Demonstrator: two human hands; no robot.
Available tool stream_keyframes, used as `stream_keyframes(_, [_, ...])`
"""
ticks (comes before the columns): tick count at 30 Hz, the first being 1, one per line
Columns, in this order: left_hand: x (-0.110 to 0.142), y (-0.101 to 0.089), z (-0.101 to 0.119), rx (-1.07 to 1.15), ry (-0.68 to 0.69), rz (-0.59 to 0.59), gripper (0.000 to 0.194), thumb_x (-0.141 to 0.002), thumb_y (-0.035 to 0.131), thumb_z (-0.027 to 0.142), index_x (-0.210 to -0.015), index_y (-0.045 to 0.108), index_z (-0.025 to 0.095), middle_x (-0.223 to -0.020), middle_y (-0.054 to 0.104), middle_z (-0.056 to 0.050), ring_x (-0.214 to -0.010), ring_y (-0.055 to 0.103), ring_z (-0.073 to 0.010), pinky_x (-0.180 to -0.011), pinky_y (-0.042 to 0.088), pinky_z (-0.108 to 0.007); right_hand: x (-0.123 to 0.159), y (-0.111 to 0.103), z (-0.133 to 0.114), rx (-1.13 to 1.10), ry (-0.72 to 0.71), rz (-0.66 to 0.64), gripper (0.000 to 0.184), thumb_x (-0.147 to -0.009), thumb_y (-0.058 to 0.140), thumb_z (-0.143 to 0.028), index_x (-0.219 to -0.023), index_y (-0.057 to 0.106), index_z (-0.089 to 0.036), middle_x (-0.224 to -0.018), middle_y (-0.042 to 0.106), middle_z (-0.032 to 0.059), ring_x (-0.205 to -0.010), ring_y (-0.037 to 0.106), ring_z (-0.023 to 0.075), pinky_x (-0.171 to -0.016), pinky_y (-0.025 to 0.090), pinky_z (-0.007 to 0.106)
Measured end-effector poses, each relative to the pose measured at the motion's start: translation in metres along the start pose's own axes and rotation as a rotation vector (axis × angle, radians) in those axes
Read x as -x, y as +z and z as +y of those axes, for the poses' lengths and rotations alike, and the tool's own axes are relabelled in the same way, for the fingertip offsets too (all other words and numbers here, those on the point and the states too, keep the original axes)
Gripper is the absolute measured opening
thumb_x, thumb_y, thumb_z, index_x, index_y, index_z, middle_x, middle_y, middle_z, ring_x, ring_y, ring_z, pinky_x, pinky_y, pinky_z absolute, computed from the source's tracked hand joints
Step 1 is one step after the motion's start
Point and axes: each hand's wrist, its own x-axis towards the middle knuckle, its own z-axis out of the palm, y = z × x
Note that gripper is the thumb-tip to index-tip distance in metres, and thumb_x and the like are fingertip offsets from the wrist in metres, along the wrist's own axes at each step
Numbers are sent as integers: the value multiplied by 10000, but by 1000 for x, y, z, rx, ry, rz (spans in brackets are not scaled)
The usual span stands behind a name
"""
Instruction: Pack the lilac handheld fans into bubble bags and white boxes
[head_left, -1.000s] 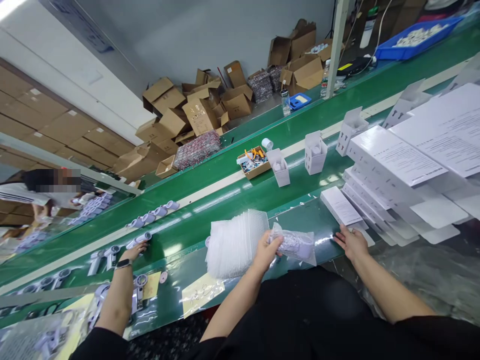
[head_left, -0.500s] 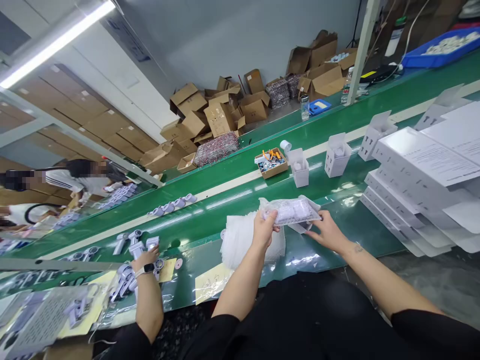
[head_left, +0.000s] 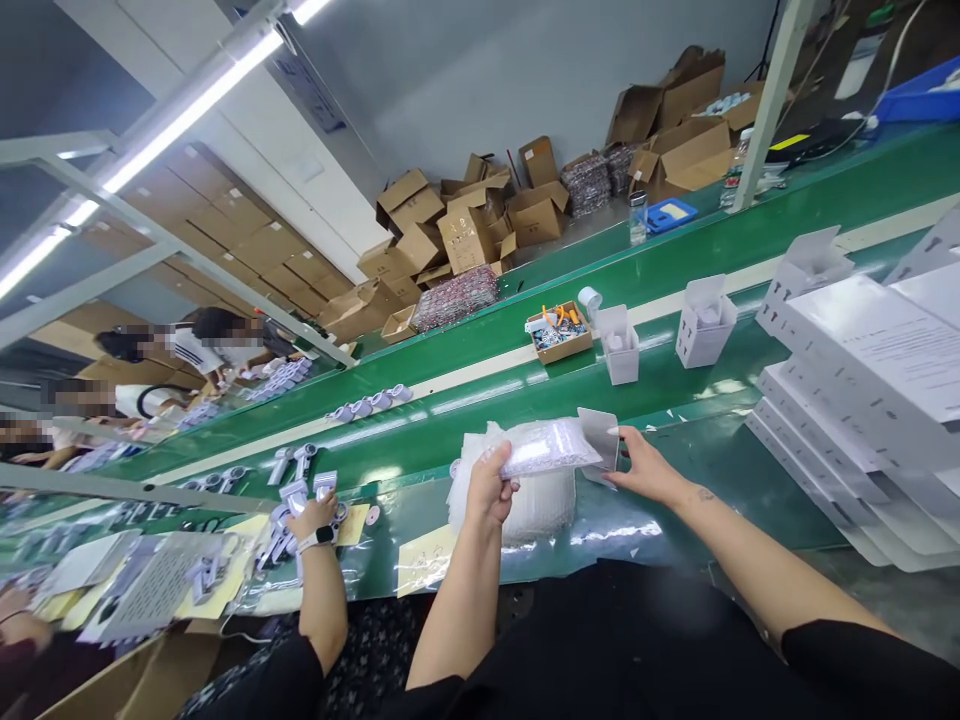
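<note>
Across the whole scene runs the long green bench (head_left: 427, 425), slanting up to the right with a pale strip along its middle. Behind it, a big jumble of brown cardboard boxes (head_left: 469, 240), plenty with flaps up! Over on the right, a towering stack of white boxes (head_left: 862, 370), print on the top faces. Front and centre, the pile of white bubble sleeves (head_left: 540, 512) lies on the bench.

And here's the action, right above that pile: a clear bubble bag (head_left: 547, 448) with something pale lavender inside. The left hand (head_left: 491, 485) has its near end, thumb on top, fingers curled tight around it. Facing it, the right hand (head_left: 649, 468) grips a small white box (head_left: 602, 435) by its right side, thumb and fingers narrow on the wall. The bag's far end meets the box at its opening; how far in it reaches, I can't tell.

Beyond the hands, the upright white cartons (head_left: 620, 355) stand open, beside a brown parts tray (head_left: 562, 350) of orange and blue bits. Off to the left, a co-worker's hand (head_left: 313, 515), watch on the wrist, is on lavender parts. Smallest of all, one white cylinder (head_left: 589, 298) sits just behind the tray.
</note>
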Motion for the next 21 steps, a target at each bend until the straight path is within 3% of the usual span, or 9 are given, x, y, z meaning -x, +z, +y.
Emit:
stream_keyframes(2, [2, 6, -2, -84, 31, 4, 452, -615, 709, 491, -841, 528, 144, -618, 499, 40, -370, 381, -34, -304, 254, -168, -3, -1, 1, -39, -13, -23, 628, -656, 701, -345, -1181, 368, -255, -1176, 457, 76, -1018, 545, 244, -889, 475, 436])
stream_keyframes(4, [4, 23, -7, -296, 159, 6, 397, -677, 656, 494, -849, 536, 157, -610, 508, 36, -392, 420, -60, -345, 311, -188, -5, -3, 1, -63, -43, -51, 599, -655, 701, -336, -1158, 386, -249, -1168, 460, 75, -1003, 549, 240, -883, 476, 429])
stream_keyframes(7, [5, 53, -13, -739, 551, 80, 293, -788, 562, 449, -894, 554, 176, -695, 580, -14, -589, 563, -136, -527, 437, -244, -6, -4, 1, -58, -70, -67, 553, -666, 690, -336, -1126, 398, -238, -1134, 475, 78, -973, 556, 239, -856, 482, 415])
stream_keyframes(10, [1, 69, -10, -1040, 888, 172, 260, -861, 481, 402, -951, 555, 169, -835, 620, -81, -806, 596, -197, -688, 457, -294, -5, -4, 1, -30, -98, -58, 527, -684, 673, -329, -1116, 387, -238, -1109, 480, 78, -967, 556, 244, -846, 483, 412])
stream_keyframes(14, [-6, 65, -6, -1152, 949, 314, 244, -895, 437, 375, -967, 540, 166, -806, 618, -77, -762, 597, -191, -674, 454, -284, -6, -2, 5, -1, -104, -68, 548, -701, 661, -338, -1142, 349, -245, -1175, 448, 100, -979, 555, 253, -846, 488, 422])
stream_keyframes(16, [-4, 65, -12, -1205, 961, 319, 237, -903, 421, 363, -971, 538, 170, -809, 611, -74, -754, 593, -187, -662, 453, -275, -7, -3, 8, 2, -119, -85, 568, -703, 662, -341, -1157, 335, -245, -1209, 434, 110, -1014, 544, 264, -861, 483, 427])
stream_keyframes(21, [12, 88, -34, -1499, 952, 30, 226, -877, 449, 362, -966, 573, 196, -851, 567, -85, -704, 562, -178, -580, 423, -242, -8, -7, 12, -26, -170, -111, 606, -712, 650, -324, -1203, 303, -250, -1188, 461, 107, -1071, 532, 284, -881, 471, 450])
